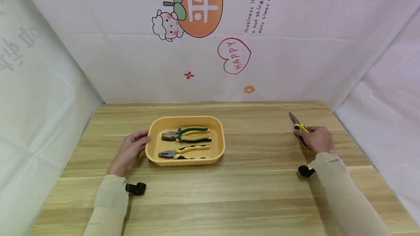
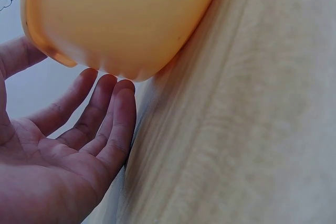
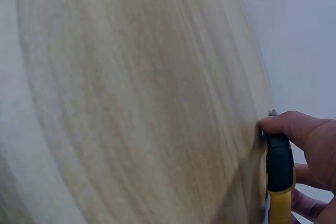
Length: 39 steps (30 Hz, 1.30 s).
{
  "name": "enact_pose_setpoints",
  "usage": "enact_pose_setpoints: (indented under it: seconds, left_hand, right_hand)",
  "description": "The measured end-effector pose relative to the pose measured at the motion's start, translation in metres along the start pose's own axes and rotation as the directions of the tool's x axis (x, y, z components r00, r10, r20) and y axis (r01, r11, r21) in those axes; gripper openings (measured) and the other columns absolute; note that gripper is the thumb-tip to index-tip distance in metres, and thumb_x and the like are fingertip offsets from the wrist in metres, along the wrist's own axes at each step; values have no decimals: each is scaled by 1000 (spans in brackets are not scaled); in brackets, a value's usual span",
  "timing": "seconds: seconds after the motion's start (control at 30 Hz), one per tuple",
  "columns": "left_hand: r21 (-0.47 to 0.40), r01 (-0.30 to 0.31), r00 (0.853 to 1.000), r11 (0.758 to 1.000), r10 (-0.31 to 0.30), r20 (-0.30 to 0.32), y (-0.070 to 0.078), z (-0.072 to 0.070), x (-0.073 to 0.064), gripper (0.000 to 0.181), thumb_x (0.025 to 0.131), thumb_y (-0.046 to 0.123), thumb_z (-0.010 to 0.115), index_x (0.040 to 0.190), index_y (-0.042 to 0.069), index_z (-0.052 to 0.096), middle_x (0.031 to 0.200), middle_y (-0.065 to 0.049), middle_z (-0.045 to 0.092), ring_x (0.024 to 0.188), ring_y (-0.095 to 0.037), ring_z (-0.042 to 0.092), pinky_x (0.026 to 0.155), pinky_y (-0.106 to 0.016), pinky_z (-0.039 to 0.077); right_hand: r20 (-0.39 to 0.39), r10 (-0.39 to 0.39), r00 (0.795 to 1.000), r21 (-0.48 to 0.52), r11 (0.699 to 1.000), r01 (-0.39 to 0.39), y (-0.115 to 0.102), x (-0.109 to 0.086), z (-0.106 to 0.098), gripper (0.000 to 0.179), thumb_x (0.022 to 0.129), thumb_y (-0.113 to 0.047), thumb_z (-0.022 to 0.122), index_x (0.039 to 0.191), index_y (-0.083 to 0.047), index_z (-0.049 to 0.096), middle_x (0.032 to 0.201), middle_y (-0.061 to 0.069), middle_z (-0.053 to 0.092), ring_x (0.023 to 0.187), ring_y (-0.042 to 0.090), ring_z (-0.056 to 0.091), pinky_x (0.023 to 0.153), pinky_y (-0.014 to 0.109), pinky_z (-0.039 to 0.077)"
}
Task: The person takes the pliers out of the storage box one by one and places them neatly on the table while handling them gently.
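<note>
A yellow plastic tray (image 1: 218, 157) stands on the left half of the table, holding green-and-yellow-handled pliers (image 1: 193, 130) and yellow-and-black-handled pliers (image 1: 187, 150). My left hand (image 1: 131, 149) holds the tray's left end. In the left wrist view its fingertips (image 2: 125, 90) meet the outer wall, while the thumb tip is hidden behind the rim. Far to the right, my right hand (image 1: 317, 139) grips long-nose pliers (image 1: 295, 119) by their yellow-and-black handles, the jaws pointing away to the back left. The right wrist view shows the thumb (image 3: 286, 123) against a black-and-yellow handle (image 3: 280, 163).
The wooden table (image 1: 259, 192) ends at a white printed cloth (image 1: 288, 65) hanging behind it, with more white cloth on both sides. Small black cameras (image 1: 140, 188) are strapped at the wrists. Bare tabletop separates the tray from the right hand.
</note>
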<state>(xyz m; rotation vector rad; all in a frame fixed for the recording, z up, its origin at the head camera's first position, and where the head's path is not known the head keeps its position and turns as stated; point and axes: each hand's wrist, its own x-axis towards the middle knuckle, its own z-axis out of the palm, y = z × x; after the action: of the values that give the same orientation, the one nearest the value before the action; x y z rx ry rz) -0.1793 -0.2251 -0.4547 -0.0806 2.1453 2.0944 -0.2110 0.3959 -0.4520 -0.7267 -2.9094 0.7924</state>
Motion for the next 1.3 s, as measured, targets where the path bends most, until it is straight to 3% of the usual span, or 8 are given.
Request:
enact_pose_setpoints:
  seconds: [0.2,0.57,1.3]
  left_hand:
    - [-10,-10,1000,1000,10,-2,0,0,0,53,104,17,61,142,-15,45,130,-19,56,102,-6,65,87,-20,55]
    - [0,7,1000,1000,-7,-7,1,0,-1,53,104,18,61,143,-13,44,135,-22,52,103,-6,64,88,-20,55]
    - [-6,6,1000,1000,-6,-7,1,0,-1,53,104,18,61,144,-13,44,132,-19,55,103,-6,64,88,-20,55]
  right_hand:
    - [-24,-21,999,-9,1000,21,0,0,2,74,88,-59,71,133,-1,65,121,26,67,89,35,65,54,32,47]
    - [-36,-77,996,-29,997,76,4,-2,5,75,91,-58,68,136,3,61,130,28,61,107,46,61,65,42,50]
    - [-88,-148,985,-24,989,146,3,-6,7,71,91,-52,70,128,9,64,121,31,64,100,46,62,68,46,51]
